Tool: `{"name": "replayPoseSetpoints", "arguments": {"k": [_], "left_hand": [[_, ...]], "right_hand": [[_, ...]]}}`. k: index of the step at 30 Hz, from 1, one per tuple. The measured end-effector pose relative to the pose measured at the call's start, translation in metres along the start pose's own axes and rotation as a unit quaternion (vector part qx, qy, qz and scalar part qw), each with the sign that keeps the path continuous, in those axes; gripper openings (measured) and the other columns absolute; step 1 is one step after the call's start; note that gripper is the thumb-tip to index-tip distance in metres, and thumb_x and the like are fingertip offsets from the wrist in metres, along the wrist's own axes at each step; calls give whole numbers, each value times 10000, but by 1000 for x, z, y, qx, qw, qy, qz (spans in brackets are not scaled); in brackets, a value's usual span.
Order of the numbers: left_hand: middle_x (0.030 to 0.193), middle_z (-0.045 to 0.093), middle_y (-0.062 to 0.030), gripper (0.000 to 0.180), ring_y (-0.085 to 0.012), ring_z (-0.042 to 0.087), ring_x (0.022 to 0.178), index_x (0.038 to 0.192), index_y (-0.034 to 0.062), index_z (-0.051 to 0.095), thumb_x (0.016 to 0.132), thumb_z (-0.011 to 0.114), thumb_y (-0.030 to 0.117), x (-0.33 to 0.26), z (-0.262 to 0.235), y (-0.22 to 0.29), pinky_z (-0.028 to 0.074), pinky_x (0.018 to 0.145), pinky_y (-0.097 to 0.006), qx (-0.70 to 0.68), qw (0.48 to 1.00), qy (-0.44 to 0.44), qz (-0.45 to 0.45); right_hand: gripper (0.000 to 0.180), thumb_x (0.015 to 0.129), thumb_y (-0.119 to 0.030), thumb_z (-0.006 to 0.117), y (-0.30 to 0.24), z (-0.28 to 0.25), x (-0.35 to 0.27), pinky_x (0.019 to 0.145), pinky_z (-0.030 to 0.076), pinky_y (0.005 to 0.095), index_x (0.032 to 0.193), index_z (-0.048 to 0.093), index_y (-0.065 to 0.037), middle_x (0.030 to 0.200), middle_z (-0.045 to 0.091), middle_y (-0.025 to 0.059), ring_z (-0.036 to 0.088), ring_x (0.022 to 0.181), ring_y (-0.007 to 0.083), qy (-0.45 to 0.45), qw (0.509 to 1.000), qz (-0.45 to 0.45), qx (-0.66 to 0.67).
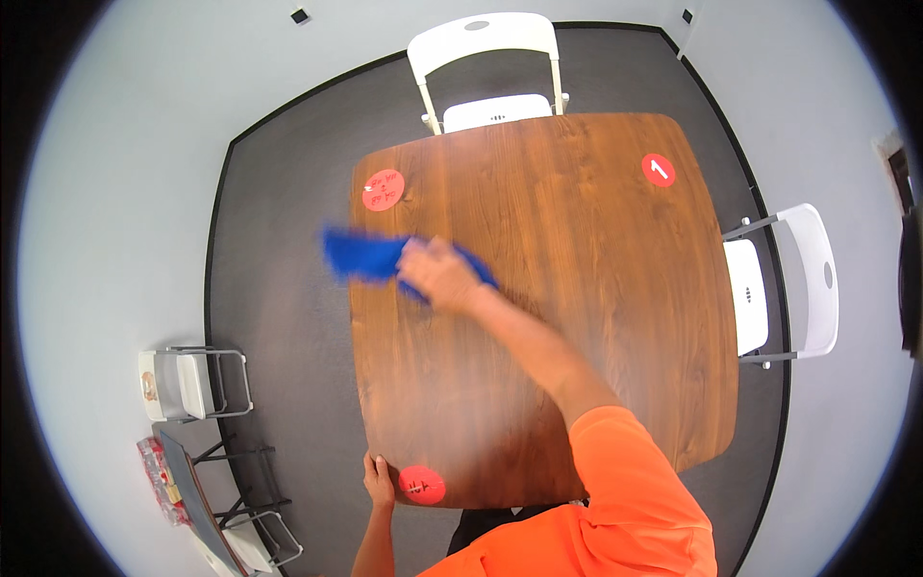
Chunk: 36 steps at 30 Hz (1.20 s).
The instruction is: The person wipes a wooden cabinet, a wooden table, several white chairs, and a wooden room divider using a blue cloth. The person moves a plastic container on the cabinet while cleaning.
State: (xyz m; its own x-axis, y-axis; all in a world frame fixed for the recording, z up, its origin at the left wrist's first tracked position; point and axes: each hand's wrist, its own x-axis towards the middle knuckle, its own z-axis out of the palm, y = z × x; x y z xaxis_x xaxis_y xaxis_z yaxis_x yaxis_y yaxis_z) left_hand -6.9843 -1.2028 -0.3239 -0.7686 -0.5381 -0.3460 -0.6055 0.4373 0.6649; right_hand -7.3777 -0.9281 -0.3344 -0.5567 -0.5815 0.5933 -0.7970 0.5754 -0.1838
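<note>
Stretched across the wooden table [596, 240], my right hand [442, 274] is closed on a blue cloth [361, 254]. The cloth lies against the tabletop near its left side, and one end sticks out past the left edge. Motion smears both the hand and the cloth. At the near left corner my left hand [380, 480] grips the table's edge, its fingertips over the rim and the rest partly hidden. Beside those fingers is a round red sticker [422, 485].
Two more red stickers mark the far left [383, 190] and far right [659, 170] corners. White folding chairs stand at the far side [495, 111] and the right [750, 293]. At the lower left are another folding chair [197, 385] and a narrow dark table [192, 490] bearing red packages.
</note>
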Motion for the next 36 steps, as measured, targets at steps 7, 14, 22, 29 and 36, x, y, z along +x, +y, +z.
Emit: {"name": "replayPoseSetpoints", "arguments": {"k": [7,14,22,29,36], "left_hand": [[1182,622,-155,465,-259,578,1099,1351,50,458,1000,452,353,4,-2,4,442,938,-373,-13,999,-30,5],[1170,617,-157,459,-255,573,1092,1364,47,421,1006,428,334,0,-2,8,441,934,-367,-22,998,-54,-1],[1185,616,-161,430,-282,590,1091,1367,81,419,1008,418,319,-1,-7,13,448,930,-382,22,998,-52,-31],[1225,608,-214,493,-366,573,1164,1385,83,426,983,458,366,-1,-3,29,438,968,-430,24,999,-44,-16],[1197,626,-200,475,-389,594,1114,1378,138,445,966,454,375,-9,-2,-8,461,940,-454,9,1000,-4,-16]], "right_hand": [[338,901,-200,541,253,-159,-157,1015,380,492,1226,590,-120,1348,534,77,448,1292,328,32,885,346,-310],[393,895,-168,512,300,-187,-248,999,397,490,1279,551,-95,1404,511,87,418,1340,334,50,790,455,-408],[229,834,-94,563,221,-59,-28,944,448,440,1044,643,-53,1209,622,142,544,1174,337,87,961,216,-151],[341,826,-194,596,43,83,102,1044,329,470,1133,633,-51,1352,541,117,421,1327,293,28,990,132,-43],[316,793,-124,590,-185,35,25,1037,318,473,1092,636,-33,1305,557,126,443,1292,291,-62,957,-164,232]]}}
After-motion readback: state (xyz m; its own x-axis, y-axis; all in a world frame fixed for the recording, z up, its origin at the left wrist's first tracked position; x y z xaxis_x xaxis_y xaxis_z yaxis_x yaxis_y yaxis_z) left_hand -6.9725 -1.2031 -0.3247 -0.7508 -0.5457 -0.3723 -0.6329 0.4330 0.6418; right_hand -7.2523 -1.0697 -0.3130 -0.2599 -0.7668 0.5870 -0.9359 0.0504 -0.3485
